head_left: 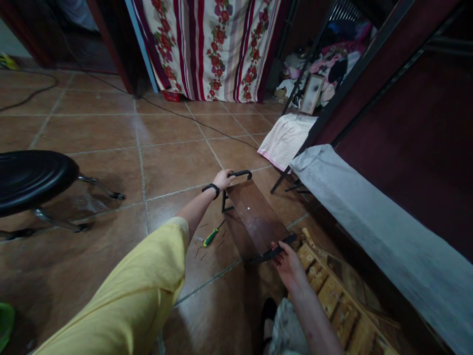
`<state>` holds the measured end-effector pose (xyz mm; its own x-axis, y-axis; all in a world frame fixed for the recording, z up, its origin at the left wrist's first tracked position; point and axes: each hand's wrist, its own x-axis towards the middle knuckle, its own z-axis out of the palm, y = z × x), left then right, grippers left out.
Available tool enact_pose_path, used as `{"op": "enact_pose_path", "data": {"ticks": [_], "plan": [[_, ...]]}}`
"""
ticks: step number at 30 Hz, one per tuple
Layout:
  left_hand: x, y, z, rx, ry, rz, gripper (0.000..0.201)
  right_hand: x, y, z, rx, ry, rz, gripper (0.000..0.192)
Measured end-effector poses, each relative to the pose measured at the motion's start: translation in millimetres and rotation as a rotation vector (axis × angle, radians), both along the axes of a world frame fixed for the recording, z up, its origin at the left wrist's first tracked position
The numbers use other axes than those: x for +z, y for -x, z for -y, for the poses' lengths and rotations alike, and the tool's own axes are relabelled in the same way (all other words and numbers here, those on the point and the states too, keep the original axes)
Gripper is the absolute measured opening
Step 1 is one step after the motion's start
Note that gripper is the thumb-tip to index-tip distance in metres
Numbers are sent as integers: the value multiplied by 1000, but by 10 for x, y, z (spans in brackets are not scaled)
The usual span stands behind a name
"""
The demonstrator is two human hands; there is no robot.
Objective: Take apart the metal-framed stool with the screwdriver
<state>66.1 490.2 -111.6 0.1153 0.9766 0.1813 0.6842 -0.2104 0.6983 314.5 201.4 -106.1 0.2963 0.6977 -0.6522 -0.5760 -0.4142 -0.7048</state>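
Note:
A small two-tier shelf [258, 212] with brown wood-look boards and a black metal frame stands on the tiles in front of me. My left hand [222, 179], with a black band at the wrist, is closed on the curved black bar at its far end. At the near end, my right hand [288, 266] grips the other black bar, thumb on top and fingers partly hidden beneath. A small white spot marks the upper board. Beside the shelf, on the left, lie a green and yellow screwdriver [211, 237] and several thin screws [220, 243].
A slatted wooden bench [332, 296] sits close at the right, near a bed frame with a pale cover [369, 217]. To the left is a black round stool [37, 177] on metal legs. A dark cable [166, 109] crosses the floor before a floral curtain [207, 49].

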Motion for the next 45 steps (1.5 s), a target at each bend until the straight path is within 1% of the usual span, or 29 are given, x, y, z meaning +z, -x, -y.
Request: {"op": "enact_pose_path", "data": {"ticks": [4,8,12,18,22,24,26,29,32,34,36,40,43,45], "plan": [[-42,57,-4,7,9,-13,48,-49,-74,16,-30,-5,-23,15],[-81,59,-14,33,16,16,64,-49,-89,13,-56,9,-34,15],[-35,39,2,57,19,58,78,-10,-80,3,-77,28,-22,15],[40,63,82,54,43,109,85,44,-109,11,-112,54,-17,12],[50,118,132,81,93,102,81,46,-117,35,-82,77,17,13],[66,136,142,122,82,109,77,53,-113,41,-83,100,24,13],[92,144,136,153,74,129,70,67,-106,42,-98,111,19,12],[117,154,110,182,120,164,60,91,-89,39,-105,118,6,10],[87,173,96,204,111,160,46,104,-74,39,-94,106,4,8],[43,180,116,179,81,125,37,110,-68,42,-98,84,-7,7],[3,166,167,123,58,88,33,121,-65,43,-120,72,-22,7],[-18,83,307,18,43,9,31,164,-67,35,-168,140,-6,6],[-7,43,386,0,37,-69,30,193,-73,27,-185,182,8,6],[-11,47,414,-16,34,-69,31,201,-80,25,-203,182,10,6]]}}
